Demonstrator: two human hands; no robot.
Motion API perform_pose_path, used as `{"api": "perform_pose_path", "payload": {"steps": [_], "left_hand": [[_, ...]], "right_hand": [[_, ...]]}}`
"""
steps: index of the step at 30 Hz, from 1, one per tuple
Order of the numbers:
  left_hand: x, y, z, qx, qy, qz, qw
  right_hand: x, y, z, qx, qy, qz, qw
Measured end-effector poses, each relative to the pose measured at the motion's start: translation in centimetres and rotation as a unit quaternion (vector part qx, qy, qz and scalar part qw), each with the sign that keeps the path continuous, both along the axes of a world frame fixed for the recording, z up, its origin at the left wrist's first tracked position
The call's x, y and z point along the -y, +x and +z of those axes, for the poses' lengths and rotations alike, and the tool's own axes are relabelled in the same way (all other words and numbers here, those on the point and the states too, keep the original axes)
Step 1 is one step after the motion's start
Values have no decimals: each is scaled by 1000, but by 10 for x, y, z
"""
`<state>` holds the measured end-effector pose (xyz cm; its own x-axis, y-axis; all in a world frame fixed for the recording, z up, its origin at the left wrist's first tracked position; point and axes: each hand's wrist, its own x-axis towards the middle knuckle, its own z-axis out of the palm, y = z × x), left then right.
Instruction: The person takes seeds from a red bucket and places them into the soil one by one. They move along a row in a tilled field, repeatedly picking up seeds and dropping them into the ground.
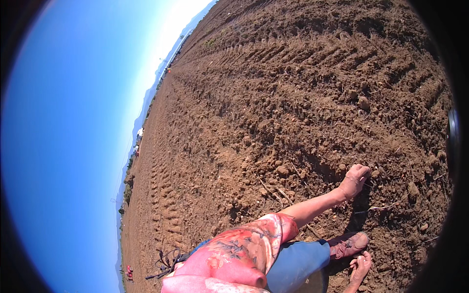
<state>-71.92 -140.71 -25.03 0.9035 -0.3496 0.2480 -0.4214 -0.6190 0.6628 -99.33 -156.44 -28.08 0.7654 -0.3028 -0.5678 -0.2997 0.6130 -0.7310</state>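
My left hand (pixel 355 179) reaches down to loose brown soil (pixel 311 146), its fingers bunched together near the surface. Their tips are partly hidden, so whether they hold something is unclear. Lower in the picture, my right hand (pixel 361 269) is near the toe of a reddish shoe (pixel 348 244), with its fingers loosely curled and apart and nothing visible in them. A dry pale stalk (pixel 383 207) lies on the soil between and beyond the hands. My pink patterned sleeve (pixel 269 232) and blue trousers (pixel 302 262) fill the lower part.
Clods (pixel 282 170) and dry stems (pixel 280 192) are scattered over the tilled ground. Tyre tracks (pixel 165 197) run across the field. A dark curved object (pixel 453 141) shows at the right rim. A red machine (pixel 129 273) and a white vehicle (pixel 140 133) stand far off.
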Motion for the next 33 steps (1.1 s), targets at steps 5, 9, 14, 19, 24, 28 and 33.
{"api": "perform_pose_path", "payload": {"steps": [5,9,14,19,24,28,33], "left_hand": [[4,24,11,-439,-409,35,799],[6,12,63,-618,-583,-25,527],[20,2,34,-660,-512,-44,549],[18,-7,16,-622,-458,-103,626],[29,-22,5,-598,-394,-141,684],[47,-42,7,-607,-335,-128,709],[65,-63,9,-587,-212,-203,755]], "right_hand": [[7,2,4,0,14,18,1000],[28,-7,-40,17,102,159,982],[6,14,34,18,40,70,997],[-3,13,34,14,16,12,1000],[12,-3,-40,-21,-28,65,997],[4,43,13,20,-212,45,976],[5,106,49,50,-565,80,820]]}}
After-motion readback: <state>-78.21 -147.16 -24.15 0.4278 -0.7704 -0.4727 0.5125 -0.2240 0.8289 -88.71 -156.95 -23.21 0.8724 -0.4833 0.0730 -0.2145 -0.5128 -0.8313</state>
